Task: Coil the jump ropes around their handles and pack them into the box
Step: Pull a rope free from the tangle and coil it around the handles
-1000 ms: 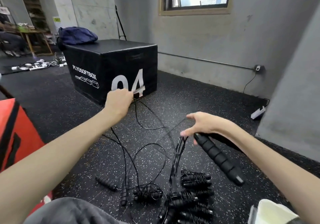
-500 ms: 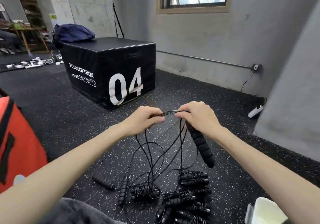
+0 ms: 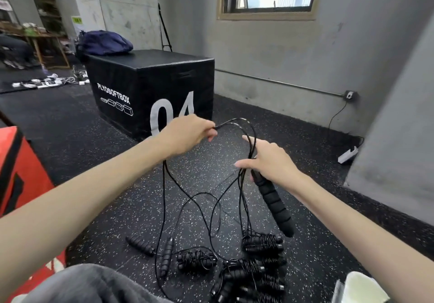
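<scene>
Head view, mid-frame: left hand pinches the thin black rope cord at the top of a loop; right hand holds the black ribbed foam handle, index finger and thumb spread so the cord strands run between them, probably to guide the next wrap onto the handle. Bottom centre on the speckled black rubber floor: two loose handles, at least four coiled bundles, exact count unclear. Packing box not identifiable; pale container at lower right.
</scene>
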